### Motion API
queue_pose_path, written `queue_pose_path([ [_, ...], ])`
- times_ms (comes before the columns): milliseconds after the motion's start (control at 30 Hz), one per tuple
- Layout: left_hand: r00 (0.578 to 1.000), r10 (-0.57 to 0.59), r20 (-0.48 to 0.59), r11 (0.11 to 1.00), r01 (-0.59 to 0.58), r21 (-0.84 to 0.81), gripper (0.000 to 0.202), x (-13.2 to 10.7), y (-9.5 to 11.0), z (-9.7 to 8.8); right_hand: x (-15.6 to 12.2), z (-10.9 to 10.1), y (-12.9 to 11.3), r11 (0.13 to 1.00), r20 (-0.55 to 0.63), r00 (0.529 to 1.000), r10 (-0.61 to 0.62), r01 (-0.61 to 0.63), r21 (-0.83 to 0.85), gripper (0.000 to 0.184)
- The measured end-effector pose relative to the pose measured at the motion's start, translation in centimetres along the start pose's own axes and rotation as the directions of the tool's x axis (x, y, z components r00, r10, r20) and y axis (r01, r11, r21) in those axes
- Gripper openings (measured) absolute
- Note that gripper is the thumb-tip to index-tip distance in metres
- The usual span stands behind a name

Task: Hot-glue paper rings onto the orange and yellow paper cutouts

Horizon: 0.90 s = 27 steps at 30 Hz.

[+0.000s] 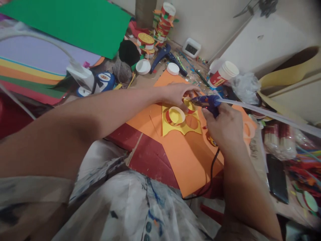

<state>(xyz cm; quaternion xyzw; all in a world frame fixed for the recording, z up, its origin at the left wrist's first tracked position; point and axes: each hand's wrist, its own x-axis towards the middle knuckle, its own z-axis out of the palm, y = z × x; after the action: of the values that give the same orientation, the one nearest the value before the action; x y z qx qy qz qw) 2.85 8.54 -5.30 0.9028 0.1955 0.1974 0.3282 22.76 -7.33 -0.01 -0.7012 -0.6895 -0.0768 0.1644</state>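
My left hand (177, 95) curls its fingers around a short ring cut from a paper cup (191, 106), which stands on a yellow foam sheet (167, 129). My right hand (227, 125) grips a blue hot glue gun (212, 100), its nozzle at that ring's edge. A long clear glue stick (255, 108) sticks out of the back of the gun. Next to my left fingers a second red-and-white cup ring (173, 121) stands on the yellow sheet. Round pieces have been cut from the sheet, and orange foam (185, 160) lies under it.
Stacked paper cups (223, 75) and a small digital clock (192, 48) stand at the back. Blue-handled cutters (163, 55) lie behind my left hand. A black phone (277, 177) is at the right, a power strip (81, 75) at the left. The glue gun's black cord (213, 167) hangs over the front.
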Motion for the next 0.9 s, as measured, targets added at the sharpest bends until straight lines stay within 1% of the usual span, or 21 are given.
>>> queue_pose_path([
  [100,0.999,-0.04,0.032,0.997,0.042,-0.064,0.096,-0.1,0.4,-0.2,0.1,0.2,-0.2,0.999,-0.005,1.0,0.002,-0.002,0.032,0.033],
  [167,0.998,-0.047,0.029,0.995,0.049,-0.082,0.095,-0.2,0.7,-0.3,0.1,0.3,-0.2,0.998,-0.009,1.0,-0.013,0.014,0.062,0.034],
  [300,0.998,-0.052,0.019,0.996,0.053,-0.07,0.093,-0.3,1.0,-0.5,0.2,0.6,-0.3,0.991,-0.013,0.999,-0.043,0.044,0.13,0.038],
  [400,0.998,-0.054,0.014,0.997,0.055,-0.062,0.093,-0.3,1.0,-0.5,0.3,0.7,-0.4,0.988,0.0,1.0,-0.027,0.027,0.153,0.039],
  [600,0.997,-0.077,0.023,0.995,0.079,-0.062,0.095,-0.2,0.8,-0.6,0.7,-0.5,0.0,0.97,0.111,0.994,-0.008,-0.019,0.241,0.043],
  [700,0.995,-0.096,0.022,0.99,0.098,-0.099,0.096,-0.2,0.8,-0.5,0.9,-1.4,0.2,0.961,0.131,0.991,-0.016,-0.021,0.277,0.041],
  [833,0.997,-0.083,0.002,0.984,0.083,-0.157,0.099,-0.4,0.5,-0.3,1.0,-2.1,0.5,0.964,0.125,0.99,0.067,-0.097,0.246,0.032],
  [900,0.998,-0.065,0.002,0.985,0.064,-0.162,0.101,-0.4,0.3,-0.4,1.0,-2.4,0.7,0.966,0.127,0.986,0.111,-0.137,0.219,0.031],
])
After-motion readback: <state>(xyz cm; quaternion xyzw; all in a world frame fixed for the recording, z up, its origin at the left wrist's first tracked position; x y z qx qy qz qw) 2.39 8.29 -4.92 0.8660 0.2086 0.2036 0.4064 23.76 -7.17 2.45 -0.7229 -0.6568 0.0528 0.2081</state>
